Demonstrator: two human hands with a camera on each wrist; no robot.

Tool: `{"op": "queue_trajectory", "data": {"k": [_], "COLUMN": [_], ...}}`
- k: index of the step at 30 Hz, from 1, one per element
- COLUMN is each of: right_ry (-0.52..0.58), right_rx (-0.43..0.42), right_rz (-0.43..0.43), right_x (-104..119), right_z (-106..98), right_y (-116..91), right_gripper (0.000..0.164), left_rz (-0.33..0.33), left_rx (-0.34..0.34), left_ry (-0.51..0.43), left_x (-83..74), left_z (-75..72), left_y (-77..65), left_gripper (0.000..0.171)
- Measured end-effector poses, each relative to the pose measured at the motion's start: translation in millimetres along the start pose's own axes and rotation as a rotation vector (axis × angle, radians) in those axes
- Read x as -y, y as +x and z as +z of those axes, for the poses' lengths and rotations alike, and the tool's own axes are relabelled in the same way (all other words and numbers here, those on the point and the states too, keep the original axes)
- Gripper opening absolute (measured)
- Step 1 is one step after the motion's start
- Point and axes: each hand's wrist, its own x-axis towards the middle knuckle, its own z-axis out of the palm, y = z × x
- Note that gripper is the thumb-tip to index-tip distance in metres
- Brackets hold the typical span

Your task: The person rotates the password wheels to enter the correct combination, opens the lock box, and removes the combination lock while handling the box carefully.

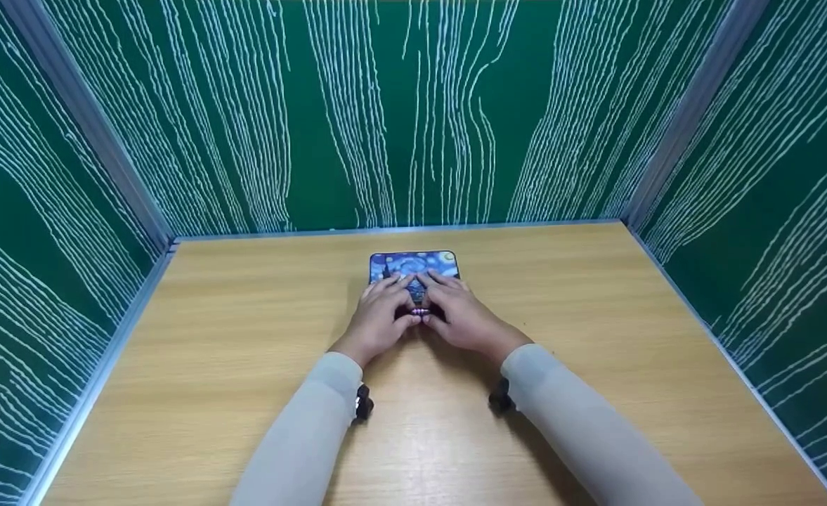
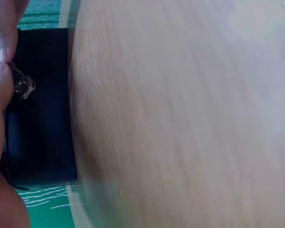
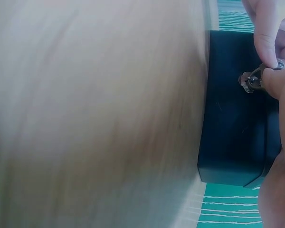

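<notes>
A dark box [image 3: 232,109] with a blue swirling night-sky picture on its lid [image 1: 413,264] sits on the table. On its near side is a metal clasp [image 3: 247,82], through which a small combination padlock [image 1: 420,311] hangs by its shackle. My left hand [image 1: 379,313] pinches the padlock from the left, and my right hand [image 1: 464,315] pinches it from the right. Both thumbs are at the padlock and nearly meet. Other fingers of both hands lie across the lid. The thumbs and fingers hide most of the padlock, so its dial numbers cannot be read.
The box stands toward the far side of a light wooden table [image 1: 244,351]. Green panels with white wavy lines [image 1: 413,140] rise at the back and both sides, joined by grey metal posts [image 1: 694,105]. A dark device [image 1: 362,404] is strapped at each wrist.
</notes>
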Motion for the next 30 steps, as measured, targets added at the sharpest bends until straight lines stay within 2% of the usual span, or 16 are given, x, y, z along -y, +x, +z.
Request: {"op": "queue_trajectory", "data": {"k": [9, 18, 24, 30], "right_ry": [-0.021, -0.009, -0.011, -0.013], "right_rx": [-0.016, 0.001, 0.001, -0.001], "right_rz": [-0.062, -0.011, -0.012, -0.016], "right_x": [-1.3, 0.3, 0.2, 0.1], "right_z": [1.0, 1.2, 1.4, 1.2], "right_y": [1.8, 1.1, 1.1, 1.2], "right_gripper": [0.009, 0.009, 0.010, 0.012], "left_rz": [0.005, -0.017, -0.013, -0.005], "left_rx": [0.005, 0.025, 0.019, 0.010], "left_ry": [-0.005, -0.004, -0.018, -0.017], "left_x": [0.2, -0.3, -0.2, -0.3], "left_z": [-1.7, -3.0, -2.6, -2.5], "left_y": [-0.5, -1.5, -2.2, -2.2], "left_gripper": [0.017, 0.020, 0.014, 0.016]}}
